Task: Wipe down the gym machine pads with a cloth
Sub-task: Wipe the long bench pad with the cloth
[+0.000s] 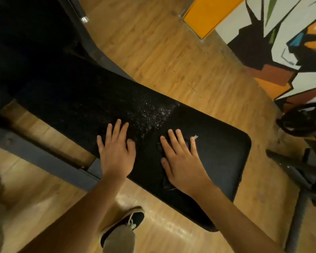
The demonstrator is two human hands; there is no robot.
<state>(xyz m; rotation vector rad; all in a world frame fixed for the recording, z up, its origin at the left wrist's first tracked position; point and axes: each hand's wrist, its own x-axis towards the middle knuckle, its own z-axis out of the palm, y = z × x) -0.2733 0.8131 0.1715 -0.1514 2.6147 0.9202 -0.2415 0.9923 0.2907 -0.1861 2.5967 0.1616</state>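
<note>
Fingers (117,130) straight, released: right hand (182,165) flat on cloth (167,185), left hand (115,154) on pad (217,152) by near edge.

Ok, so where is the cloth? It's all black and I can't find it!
Find the long black bench pad crossing the wooden floor, then the right hand pressed flat on its smoother end. The cloth is the dark crumpled stuff peeking out around that hand. Unlike the flat pad, it is wrinkly, with a tiny pale tag by the little finger.

Cloth (167,184) under right hand (181,161), on pad (219,154)
</note>
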